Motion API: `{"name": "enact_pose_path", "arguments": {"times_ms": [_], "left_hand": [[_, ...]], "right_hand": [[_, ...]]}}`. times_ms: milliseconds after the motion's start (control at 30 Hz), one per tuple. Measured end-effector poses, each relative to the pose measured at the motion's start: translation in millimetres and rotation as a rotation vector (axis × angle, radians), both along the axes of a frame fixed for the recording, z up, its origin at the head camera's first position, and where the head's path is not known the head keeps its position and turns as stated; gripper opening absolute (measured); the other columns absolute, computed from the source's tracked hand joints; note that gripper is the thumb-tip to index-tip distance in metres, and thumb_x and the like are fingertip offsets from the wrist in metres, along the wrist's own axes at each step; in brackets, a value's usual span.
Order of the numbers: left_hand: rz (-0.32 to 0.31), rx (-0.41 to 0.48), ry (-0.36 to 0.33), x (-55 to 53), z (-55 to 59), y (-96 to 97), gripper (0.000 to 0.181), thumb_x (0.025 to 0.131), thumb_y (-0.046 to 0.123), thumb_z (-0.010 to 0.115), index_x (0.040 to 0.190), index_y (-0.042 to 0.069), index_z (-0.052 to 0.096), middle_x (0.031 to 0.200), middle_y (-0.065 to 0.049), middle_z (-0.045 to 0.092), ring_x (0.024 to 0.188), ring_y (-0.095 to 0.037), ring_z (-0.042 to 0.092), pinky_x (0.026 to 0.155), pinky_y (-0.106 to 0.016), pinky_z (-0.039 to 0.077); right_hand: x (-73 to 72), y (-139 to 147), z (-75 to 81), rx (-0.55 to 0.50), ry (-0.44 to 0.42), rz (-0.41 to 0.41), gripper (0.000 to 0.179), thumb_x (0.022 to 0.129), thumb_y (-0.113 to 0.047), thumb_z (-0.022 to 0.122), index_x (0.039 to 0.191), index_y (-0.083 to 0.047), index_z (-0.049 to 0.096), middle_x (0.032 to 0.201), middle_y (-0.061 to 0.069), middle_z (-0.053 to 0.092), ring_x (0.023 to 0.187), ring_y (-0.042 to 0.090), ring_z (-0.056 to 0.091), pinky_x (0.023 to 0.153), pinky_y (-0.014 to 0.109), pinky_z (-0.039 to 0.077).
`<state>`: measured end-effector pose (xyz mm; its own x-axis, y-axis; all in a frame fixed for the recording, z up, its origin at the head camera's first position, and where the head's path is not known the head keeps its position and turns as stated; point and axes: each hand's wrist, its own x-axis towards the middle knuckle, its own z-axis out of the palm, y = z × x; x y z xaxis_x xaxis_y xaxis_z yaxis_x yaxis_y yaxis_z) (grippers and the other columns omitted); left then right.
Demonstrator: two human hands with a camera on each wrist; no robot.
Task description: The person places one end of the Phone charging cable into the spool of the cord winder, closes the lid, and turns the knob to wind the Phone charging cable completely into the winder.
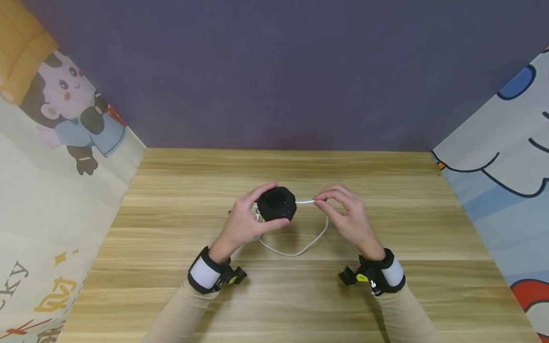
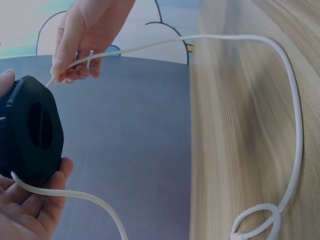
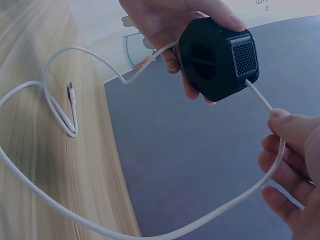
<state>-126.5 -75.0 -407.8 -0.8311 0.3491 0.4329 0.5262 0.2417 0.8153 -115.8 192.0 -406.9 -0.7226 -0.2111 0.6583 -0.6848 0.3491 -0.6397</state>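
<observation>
My left hand (image 1: 246, 216) grips a black, many-sided cable winder (image 1: 280, 212) above the table, thumb on the near side and fingers on the far side. In the right wrist view the winder (image 3: 217, 60) shows a round recess with a bar across it and a textured side panel. A white cable (image 3: 260, 95) comes out of two opposite sides of it. My right hand (image 1: 345, 212) pinches the cable between thumb and forefinger, a short way right of the winder. From there the cable (image 2: 295, 110) hangs in a loop to the tabletop.
A USB plug (image 3: 71, 92) on the cable's end lies on the wood-grain table (image 1: 300, 305), near a small coil of cable. A dark panel (image 1: 279, 76) stands along the table's back edge, and printed cartoon panels (image 1: 64, 200) flank both sides.
</observation>
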Motion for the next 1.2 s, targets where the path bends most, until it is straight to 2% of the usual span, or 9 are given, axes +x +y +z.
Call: {"name": "enact_pose_path", "arguments": {"times_ms": [267,367,500,633,800,900,1000,1100,1200], "left_hand": [[0.0,-0.027,-0.044,0.0,-1.2,-0.9,0.079,0.071,0.024,0.095,0.141,0.009,0.061,0.134,-0.012,0.069,0.12,-0.025,0.066,0.104,-0.046,0.053],[-0.022,-0.043,-0.086,0.0,-0.9,-0.9,0.081,0.072,0.024,0.094,0.143,0.006,0.058,0.137,-0.013,0.067,0.121,-0.025,0.065,0.105,-0.046,0.052],[-0.079,-0.09,-0.118,0.1,-0.4,0.1,0.087,0.076,0.025,0.092,0.149,0.004,0.051,0.142,-0.013,0.061,0.128,-0.026,0.059,0.108,-0.046,0.049],[-0.161,-0.14,-0.076,-0.5,-2.1,1.8,0.084,0.082,0.028,0.084,0.154,0.009,0.046,0.144,-0.013,0.057,0.127,-0.025,0.057,0.106,-0.045,0.051],[-0.229,-0.154,-0.084,1.2,-4.0,6.3,0.069,0.085,0.025,0.068,0.15,0.011,0.049,0.144,-0.016,0.053,0.115,-0.024,0.057,0.089,-0.039,0.055],[-0.223,-0.124,-0.12,3.6,-4.1,10.5,0.061,0.084,0.022,0.064,0.142,0.008,0.051,0.134,-0.016,0.056,0.103,-0.023,0.057,0.08,-0.036,0.055],[-0.192,-0.107,-0.174,5.2,-4.9,14.4,0.053,0.088,0.026,0.07,0.135,0.011,0.051,0.121,-0.01,0.059,0.096,-0.021,0.058,0.076,-0.034,0.055],[-0.16,-0.107,-0.221,6.2,-5.5,17.3,0.058,0.086,0.034,0.08,0.132,0.014,0.05,0.111,-0.006,0.059,0.089,-0.019,0.059,0.071,-0.034,0.056],[-0.135,-0.12,-0.234,6.5,-6.7,19.3,0.06,0.086,0.035,0.081,0.133,0.015,0.049,0.109,-0.006,0.059,0.089,-0.019,0.059,0.072,-0.035,0.056]], "right_hand": [[-0.3,-0.6,-0.6,0.001,-0.014,0.0,0.024,0.081,0.015,0.077,0.096,-0.004,0.076,0.096,0.008,0.073,0.095,0.014,0.067,0.093,0.021,0.053],[0.1,-1.8,0.6,0.001,-0.031,-0.009,0.023,0.082,0.015,0.077,0.096,-0.004,0.075,0.096,0.008,0.073,0.095,0.014,0.067,0.093,0.021,0.052],[0.4,-4.7,1.8,-0.007,-0.038,-0.013,0.023,0.082,0.016,0.076,0.095,-0.003,0.075,0.096,0.01,0.073,0.093,0.014,0.066,0.09,0.019,0.052],[0.1,-10.0,2.8,-0.019,-0.028,0.002,0.023,0.082,0.016,0.076,0.097,-0.001,0.074,0.095,0.011,0.071,0.083,0.011,0.061,0.075,0.016,0.049],[-0.3,-16.3,2.7,-0.039,-0.047,0.019,0.018,0.086,0.011,0.075,0.098,-0.001,0.074,0.093,0.009,0.069,0.074,0.009,0.054,0.065,0.016,0.044],[-0.6,-19.2,3.0,-0.05,-0.051,0.018,0.012,0.089,0.006,0.075,0.098,-0.002,0.074,0.092,0.008,0.068,0.073,0.009,0.053,0.064,0.017,0.043],[-1.1,-22.0,3.9,-0.054,-0.047,0.017,0.008,0.091,0.003,0.075,0.097,-0.002,0.074,0.091,0.007,0.068,0.072,0.01,0.052,0.063,0.017,0.042],[-1.1,-23.8,4.6,-0.057,-0.045,0.015,0.011,0.09,0.005,0.075,0.097,-0.003,0.073,0.09,0.006,0.068,0.072,0.009,0.052,0.063,0.017,0.042],[-0.8,-24.7,4.7,-0.058,-0.045,0.012,0.017,0.087,0.011,0.075,0.098,-0.003,0.073,0.09,0.007,0.068,0.072,0.009,0.052,0.063,0.017,0.042]]}}
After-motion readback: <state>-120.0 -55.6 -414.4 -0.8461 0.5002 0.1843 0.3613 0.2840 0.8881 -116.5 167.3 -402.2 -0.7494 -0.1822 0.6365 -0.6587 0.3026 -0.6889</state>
